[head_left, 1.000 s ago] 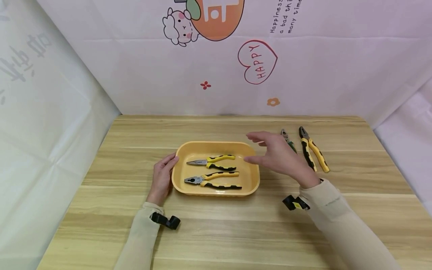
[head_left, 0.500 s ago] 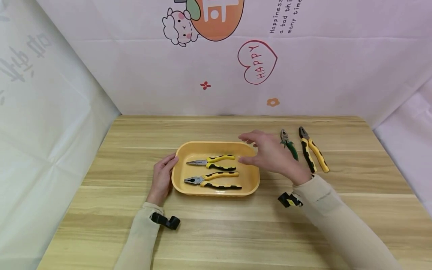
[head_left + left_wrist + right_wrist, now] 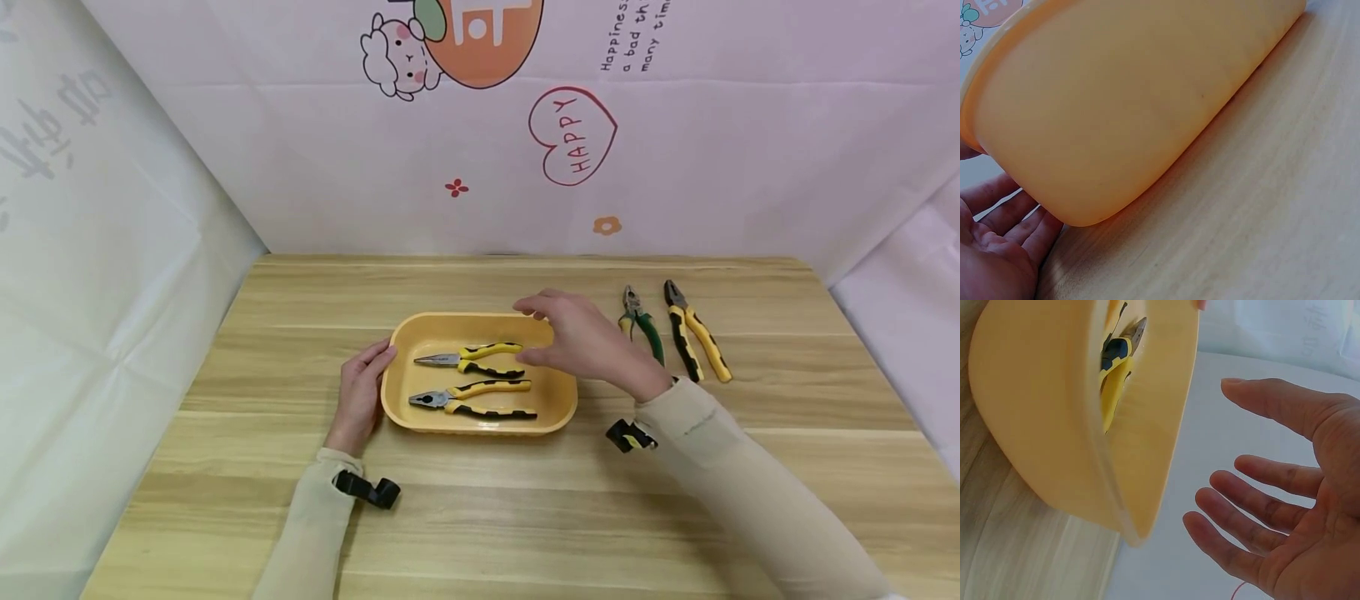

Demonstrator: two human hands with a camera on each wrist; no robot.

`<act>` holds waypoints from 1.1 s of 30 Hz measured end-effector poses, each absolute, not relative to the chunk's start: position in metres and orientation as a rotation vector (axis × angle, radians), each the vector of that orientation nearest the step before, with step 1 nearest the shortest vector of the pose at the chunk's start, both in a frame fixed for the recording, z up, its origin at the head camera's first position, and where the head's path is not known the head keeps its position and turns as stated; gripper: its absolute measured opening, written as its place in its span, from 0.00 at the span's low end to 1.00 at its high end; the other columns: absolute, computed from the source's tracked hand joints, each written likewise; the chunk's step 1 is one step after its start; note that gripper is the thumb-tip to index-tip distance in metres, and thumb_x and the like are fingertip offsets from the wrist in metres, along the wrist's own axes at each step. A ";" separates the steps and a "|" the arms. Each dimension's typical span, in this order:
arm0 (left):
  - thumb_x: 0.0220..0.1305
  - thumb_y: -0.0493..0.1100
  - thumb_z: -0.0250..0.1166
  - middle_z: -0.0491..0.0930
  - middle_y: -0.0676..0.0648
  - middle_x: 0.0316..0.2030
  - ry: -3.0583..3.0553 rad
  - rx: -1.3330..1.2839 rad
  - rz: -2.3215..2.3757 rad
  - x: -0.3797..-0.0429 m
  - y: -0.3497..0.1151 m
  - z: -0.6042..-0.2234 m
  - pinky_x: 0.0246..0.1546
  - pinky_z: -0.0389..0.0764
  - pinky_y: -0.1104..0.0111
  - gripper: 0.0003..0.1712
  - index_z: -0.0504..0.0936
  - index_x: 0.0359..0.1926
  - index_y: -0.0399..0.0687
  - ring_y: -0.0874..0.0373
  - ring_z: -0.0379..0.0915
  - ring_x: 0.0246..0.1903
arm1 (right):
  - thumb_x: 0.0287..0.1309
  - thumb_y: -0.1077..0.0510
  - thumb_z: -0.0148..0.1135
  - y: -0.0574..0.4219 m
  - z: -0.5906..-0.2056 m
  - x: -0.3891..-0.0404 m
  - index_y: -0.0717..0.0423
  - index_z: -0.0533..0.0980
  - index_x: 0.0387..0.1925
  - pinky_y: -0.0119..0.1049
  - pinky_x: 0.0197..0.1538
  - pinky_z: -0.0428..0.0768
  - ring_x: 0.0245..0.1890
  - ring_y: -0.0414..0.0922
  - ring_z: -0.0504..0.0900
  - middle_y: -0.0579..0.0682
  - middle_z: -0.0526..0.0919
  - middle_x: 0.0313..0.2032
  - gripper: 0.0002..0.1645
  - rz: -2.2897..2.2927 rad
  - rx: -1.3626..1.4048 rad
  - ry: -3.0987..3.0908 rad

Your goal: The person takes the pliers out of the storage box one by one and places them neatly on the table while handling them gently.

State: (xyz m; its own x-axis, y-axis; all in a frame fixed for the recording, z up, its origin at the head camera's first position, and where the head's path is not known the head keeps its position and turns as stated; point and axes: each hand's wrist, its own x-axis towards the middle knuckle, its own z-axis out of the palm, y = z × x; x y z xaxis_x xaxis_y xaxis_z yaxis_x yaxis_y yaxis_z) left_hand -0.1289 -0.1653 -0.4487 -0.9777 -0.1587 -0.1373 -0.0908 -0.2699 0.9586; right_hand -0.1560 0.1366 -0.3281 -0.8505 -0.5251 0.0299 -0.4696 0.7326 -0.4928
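At the middle of the table in the head view stands a yellow plastic tray [image 3: 408, 423]. My left hand [image 3: 362, 396] holds its left end, thumb at the rim and fingers against the outer wall. Inside lie needle-nose pliers [image 3: 467, 364] and, nearer me, combination pliers [image 3: 452, 400], both with yellow and black handles and jaws toward the left. My right hand [image 3: 581, 337] hovers over the tray's right end with nothing in it. In the right wrist view its fingers [image 3: 1254, 509] are spread and apart from the tray.
To the right of the tray lie green-handled pliers [image 3: 634, 307], partly hidden by my right arm. Beside them rest larger yellow and black pliers [image 3: 678, 315]. A printed white cloth [image 3: 322, 167] stands behind the wooden table [image 3: 487, 533].
My right hand has moved left over the tray's right end, uncovering more of the green-handled pliers. The left hand, the tray and the pliers in it have stayed put.
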 end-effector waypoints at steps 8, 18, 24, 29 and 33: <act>0.74 0.35 0.58 0.76 0.32 0.60 -1.873 0.308 -2.443 -0.129 -0.166 -0.448 0.55 0.82 0.69 0.23 0.73 0.63 0.23 0.59 0.81 0.50 | 0.52 0.52 0.80 0.125 -0.330 -0.164 0.63 0.76 0.63 0.51 0.55 0.82 0.55 0.56 0.80 0.58 0.81 0.56 0.40 -0.695 -0.837 2.780; 0.74 0.35 0.59 0.77 0.34 0.59 -1.872 0.305 -2.448 -0.129 -0.167 -0.449 0.53 0.83 0.67 0.23 0.73 0.63 0.23 0.57 0.82 0.49 | 0.53 0.51 0.79 0.110 -0.332 -0.171 0.63 0.76 0.63 0.49 0.57 0.81 0.54 0.54 0.80 0.58 0.81 0.57 0.38 -0.620 -0.874 2.760; 0.74 0.34 0.58 0.77 0.34 0.59 -1.874 0.301 -2.451 -0.129 -0.167 -0.448 0.54 0.83 0.67 0.22 0.73 0.63 0.24 0.58 0.82 0.49 | 0.55 0.51 0.78 0.103 -0.334 -0.173 0.63 0.75 0.64 0.50 0.58 0.80 0.55 0.55 0.79 0.59 0.81 0.56 0.38 -0.607 -0.883 2.733; 0.74 0.34 0.57 0.75 0.32 0.60 -1.877 0.292 -2.459 -0.128 -0.167 -0.447 0.54 0.83 0.67 0.22 0.74 0.63 0.24 0.58 0.82 0.50 | 0.55 0.51 0.78 0.096 -0.337 -0.176 0.62 0.75 0.64 0.49 0.60 0.79 0.56 0.54 0.78 0.58 0.80 0.58 0.38 -0.577 -0.855 2.716; 0.74 0.34 0.57 0.76 0.32 0.61 -1.882 0.294 -2.446 -0.129 -0.167 -0.448 0.54 0.83 0.68 0.22 0.73 0.63 0.24 0.60 0.82 0.49 | 0.55 0.51 0.78 0.090 -0.339 -0.178 0.61 0.75 0.64 0.49 0.62 0.78 0.58 0.54 0.77 0.57 0.79 0.59 0.38 -0.553 -0.831 2.705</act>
